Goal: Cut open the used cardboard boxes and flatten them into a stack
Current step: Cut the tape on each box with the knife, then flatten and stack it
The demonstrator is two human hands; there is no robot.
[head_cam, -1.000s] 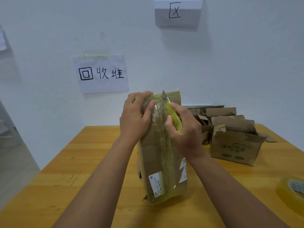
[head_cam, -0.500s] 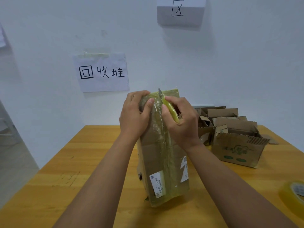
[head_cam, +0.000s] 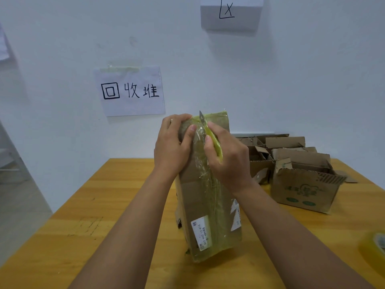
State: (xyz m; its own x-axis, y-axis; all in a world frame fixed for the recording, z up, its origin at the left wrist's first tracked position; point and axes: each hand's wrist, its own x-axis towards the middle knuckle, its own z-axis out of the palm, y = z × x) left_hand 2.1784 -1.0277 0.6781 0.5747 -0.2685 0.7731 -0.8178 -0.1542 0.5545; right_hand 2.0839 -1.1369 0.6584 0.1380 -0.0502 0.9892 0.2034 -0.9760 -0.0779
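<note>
A tall cardboard box [head_cam: 208, 205], wrapped in yellowish clear tape, stands upright on the wooden table [head_cam: 104, 226] at the centre. My left hand [head_cam: 173, 147] grips its upper left corner, thumb on the front face. My right hand [head_cam: 229, 157] is closed around a yellow-green utility knife [head_cam: 211, 138], whose blade points up at the box's top edge, along the taped seam. A white label sits low on the box's front.
Several opened cardboard boxes [head_cam: 302, 180] sit at the back right of the table. A roll of clear tape [head_cam: 375, 249] lies at the right edge. Two paper signs [head_cam: 131, 90] hang on the white wall behind.
My right hand has slid the knife up and leftward along the seam, so the blade tip now sits at the box's top edge. My left hand keeps its grip.
</note>
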